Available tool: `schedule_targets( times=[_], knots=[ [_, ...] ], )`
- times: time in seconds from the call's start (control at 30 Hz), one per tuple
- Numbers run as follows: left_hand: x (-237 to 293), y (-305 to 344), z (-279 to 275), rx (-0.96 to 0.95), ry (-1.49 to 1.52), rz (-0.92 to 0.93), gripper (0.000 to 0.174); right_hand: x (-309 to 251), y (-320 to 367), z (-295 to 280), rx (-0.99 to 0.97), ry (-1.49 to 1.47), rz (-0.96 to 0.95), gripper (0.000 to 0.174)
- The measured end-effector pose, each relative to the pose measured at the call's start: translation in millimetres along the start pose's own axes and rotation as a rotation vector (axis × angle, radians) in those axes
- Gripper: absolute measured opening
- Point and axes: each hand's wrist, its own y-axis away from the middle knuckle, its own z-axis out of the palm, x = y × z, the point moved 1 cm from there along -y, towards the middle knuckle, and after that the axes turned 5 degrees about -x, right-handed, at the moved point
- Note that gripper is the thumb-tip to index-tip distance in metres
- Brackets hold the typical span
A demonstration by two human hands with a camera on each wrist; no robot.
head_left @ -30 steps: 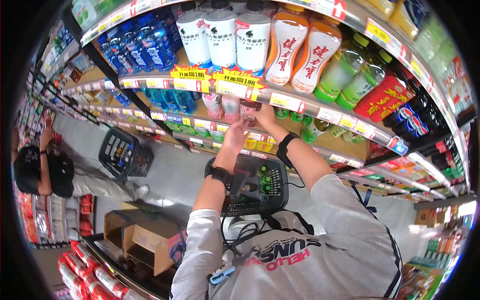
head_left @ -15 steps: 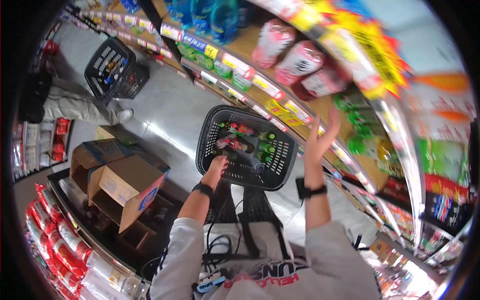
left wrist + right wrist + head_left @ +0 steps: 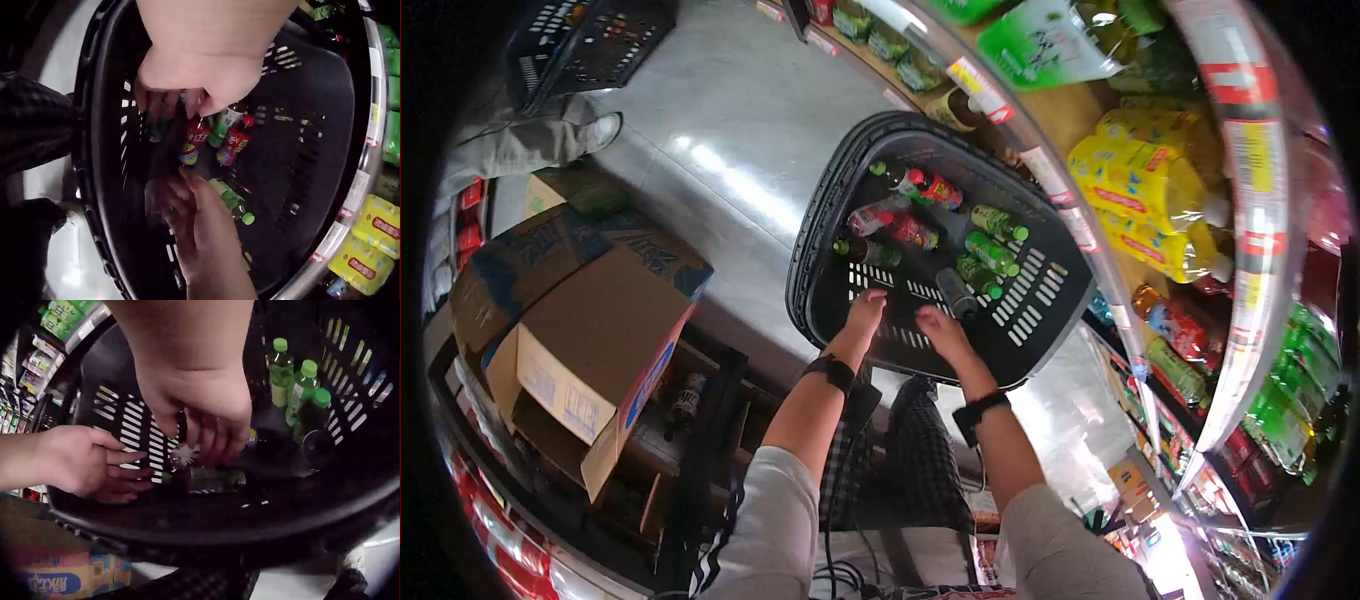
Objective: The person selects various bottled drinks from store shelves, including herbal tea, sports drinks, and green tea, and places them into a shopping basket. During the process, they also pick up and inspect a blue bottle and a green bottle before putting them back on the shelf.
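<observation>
Both hands hang inside a black basket [image 3: 825,215]. In the head view the left hand [image 3: 866,312] is at its near left, fingers loosely extended; the right hand [image 3: 940,330] is beside it, fingers relaxed, just below a clear bottle [image 3: 955,293]. Neither plainly holds anything. Red-labelled bottles [image 3: 911,232] and green-capped bottles [image 3: 992,253] lie in the basket. The left wrist view has the left hand [image 3: 200,75] above, the right hand [image 3: 203,231] below. In the right wrist view the right hand's [image 3: 200,412] fingers partly cover a clear bottle end [image 3: 184,456]; the left hand [image 3: 94,465] is alongside.
Shelves with yellow packs [image 3: 1135,180] and green packs [image 3: 1040,45] curve along the right. An open cardboard box [image 3: 600,340] stands at the left. Farther off at upper left are another basket [image 3: 585,50] and a person's shoe [image 3: 603,132].
Both hands were at the shelf. The left hand moved down to the basket first, then the right left the shelf and came down beside it. The head view has shifted closer over the basket.
</observation>
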Motion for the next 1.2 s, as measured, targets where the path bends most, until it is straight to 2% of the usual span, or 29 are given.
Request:
schedule_targets(
  times=[0.03,0.07,0.13,0.23,0.3,0.4,0.5,0.57,0.6,0.7,0.8,0.9,0.97,1.0,1.03,1.1,1.2],
  knots=[
    [-13.5,-16.6,-1.5,0.029,-0.026,0.032,0.026,4.3,-23.5,0.3,-0.026,-0.002,0.045,0.024],
    [-1.7,-14.7,-2.4,0.105,-0.032,0.027,0.026,8.5,-47.0,0.4,-0.051,-0.006,0.087,0.024],
    [-10.7,-38.7,-2.6,0.164,-0.006,-0.005,0.025,70.8,-117.6,17.0,0.054,-0.244,0.082,0.028],
    [-4.8,-59.0,3.4,0.166,-0.027,-0.047,0.026,35.8,-155.9,15.2,0.278,0.374,-0.090,0.039],
    [6.1,-65.8,8.8,0.147,-0.057,-0.091,0.027,5.2,-173.4,18.7,0.494,0.653,-0.288,0.055],
    [21.4,-66.1,8.8,0.065,0.027,-0.100,0.028,-29.3,-196.7,24.5,0.500,0.854,-0.245,0.064],
    [11.8,-69.9,9.4,0.024,0.145,-0.161,0.026,-17.9,-229.9,23.8,0.340,1.053,-0.071,0.068],
    [15.3,-67.6,9.3,0.006,0.214,-0.251,0.025,-9.0,-241.9,18.5,0.218,0.955,-0.027,0.065],
    [16.2,-66.3,8.6,0.000,0.247,-0.215,0.025,-10.2,-241.7,13.3,0.158,0.907,-0.006,0.064],
    [23.6,-61.4,4.4,-0.020,0.461,-0.242,0.028,-14.6,-212.4,-1.0,0.195,0.846,-0.063,0.064],
    [24.0,-50.8,6.7,-0.072,0.593,-0.195,0.034,-33.4,-159.1,-19.9,0.166,0.559,-0.085,0.063],
    [37.0,-32.5,19.8,-0.064,0.740,-0.287,0.037,-37.6,-95.4,-29.4,0.162,0.406,-0.343,0.062],
    [45.4,-16.8,27.6,-0.058,0.900,-0.369,0.039,-46.0,-48.2,-29.0,0.231,0.373,-0.401,0.059],
    [43.4,-7.2,29.0,-0.183,0.914,-0.293,0.039,-65.1,-16.4,-32.6,0.222,0.389,-0.398,0.059],
    [52.3,9.0,35.3,-0.172,0.896,-0.256,0.036,-84.9,17.7,-36.0,0.217,0.406,-0.394,0.058],
    [42.2,21.9,50.6,-0.468,0.978,-0.022,0.035,-96.5,72.5,-36.2,0.255,0.358,-0.534,0.063],
    [57.1,93.1,66.4,-0.550,0.919,0.049,0.036,-129.7,169.6,-45.8,0.301,0.264,-0.595,0.058]
  ],
)
